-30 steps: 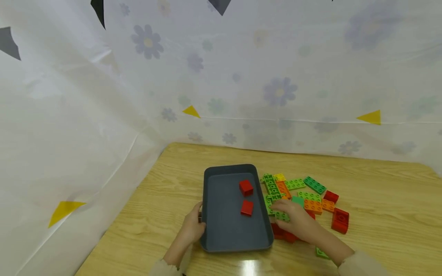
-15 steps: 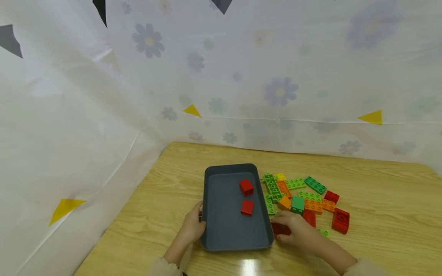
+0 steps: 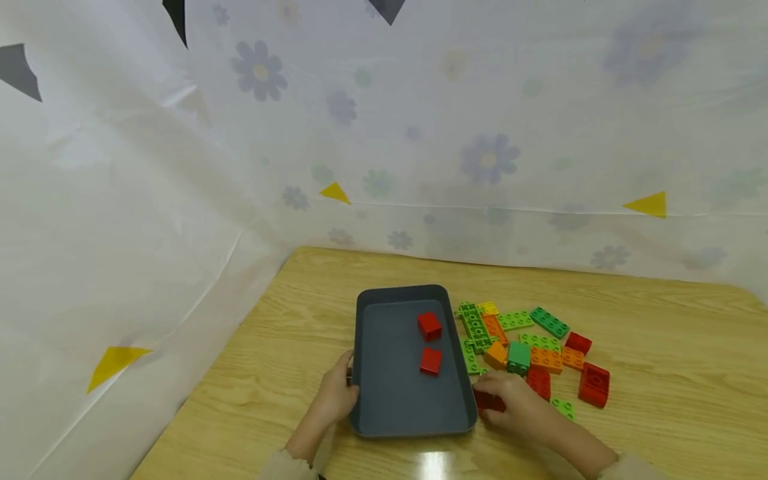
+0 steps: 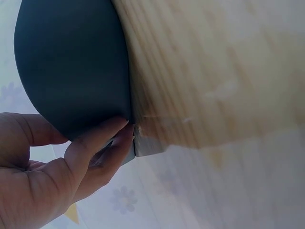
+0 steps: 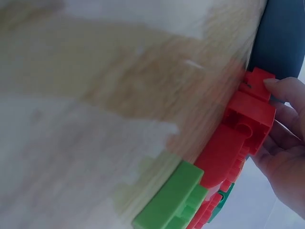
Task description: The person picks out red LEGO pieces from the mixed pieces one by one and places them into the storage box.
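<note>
A dark grey tray (image 3: 393,400) lies on the table with two red bricks inside, one (image 3: 429,326) above the other (image 3: 431,361). My left hand (image 3: 336,393) grips the tray's left side; the left wrist view has the hand (image 4: 52,176) with thumb and fingers at the tray's wall (image 4: 76,62). Just outside the tray's right wall, my right hand (image 3: 519,407) has its fingers around a red brick (image 3: 489,401), partly hidden by them. In the right wrist view the thumb of the hand (image 5: 288,143) touches a red brick (image 5: 259,85) beside the tray, and another red brick (image 5: 250,114) adjoins it.
Right of the tray lie loose green, orange, yellow and red bricks, among them a dark green brick (image 3: 549,323), an orange one (image 3: 546,359) and a red one (image 3: 594,385). A light green brick (image 3: 563,408) is near the right forearm. A flowered sheet (image 3: 420,167) hangs behind the table (image 3: 288,320).
My right hand has moved down from the green bricks to the red brick near the tray's lower right, uncovering an orange brick. The left hand stays on the tray.
</note>
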The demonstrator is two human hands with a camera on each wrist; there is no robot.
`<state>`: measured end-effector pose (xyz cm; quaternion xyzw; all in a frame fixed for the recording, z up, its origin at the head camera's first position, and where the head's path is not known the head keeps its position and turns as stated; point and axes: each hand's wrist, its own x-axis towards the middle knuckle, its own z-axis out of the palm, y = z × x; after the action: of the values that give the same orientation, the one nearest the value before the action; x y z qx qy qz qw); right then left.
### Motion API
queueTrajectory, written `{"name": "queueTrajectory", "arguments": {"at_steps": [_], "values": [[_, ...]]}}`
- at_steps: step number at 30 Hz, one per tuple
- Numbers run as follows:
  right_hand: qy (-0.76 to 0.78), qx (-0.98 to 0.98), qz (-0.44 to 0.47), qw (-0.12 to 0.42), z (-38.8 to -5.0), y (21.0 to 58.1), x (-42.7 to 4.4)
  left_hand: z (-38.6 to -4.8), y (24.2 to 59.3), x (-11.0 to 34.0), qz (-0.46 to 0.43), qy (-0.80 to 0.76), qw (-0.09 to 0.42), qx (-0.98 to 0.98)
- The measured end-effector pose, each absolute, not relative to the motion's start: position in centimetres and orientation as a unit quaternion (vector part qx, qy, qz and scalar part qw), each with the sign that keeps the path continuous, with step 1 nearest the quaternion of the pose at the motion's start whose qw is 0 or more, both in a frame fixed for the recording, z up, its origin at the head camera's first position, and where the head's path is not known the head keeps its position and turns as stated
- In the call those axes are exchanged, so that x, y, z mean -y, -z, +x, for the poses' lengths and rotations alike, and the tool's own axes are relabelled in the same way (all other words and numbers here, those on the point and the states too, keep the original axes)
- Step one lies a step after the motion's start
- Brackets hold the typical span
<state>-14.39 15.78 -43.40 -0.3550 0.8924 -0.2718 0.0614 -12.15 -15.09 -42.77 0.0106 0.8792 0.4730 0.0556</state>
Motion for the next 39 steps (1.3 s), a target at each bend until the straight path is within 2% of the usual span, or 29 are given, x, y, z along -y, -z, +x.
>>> {"name": "queueTrajectory", "arguments": {"at_steps": [17, 29, 39], "values": [[0.285, -0.904, -0.316, 0.034, -14.0, 43.1, -16.4, -12.1, 42.7, 15.1, 0.014, -0.477, 0.052, -0.878], [0.275, -0.9, -0.334, -0.056, -14.2, 41.8, -16.6, -12.0, 42.6, 15.0, 0.008, -0.479, 0.059, -0.876], [0.292, -0.898, -0.327, -0.044, -14.3, 40.4, -15.2, -12.0, 42.5, 14.9, 0.007, -0.475, 0.06, -0.878]]}}
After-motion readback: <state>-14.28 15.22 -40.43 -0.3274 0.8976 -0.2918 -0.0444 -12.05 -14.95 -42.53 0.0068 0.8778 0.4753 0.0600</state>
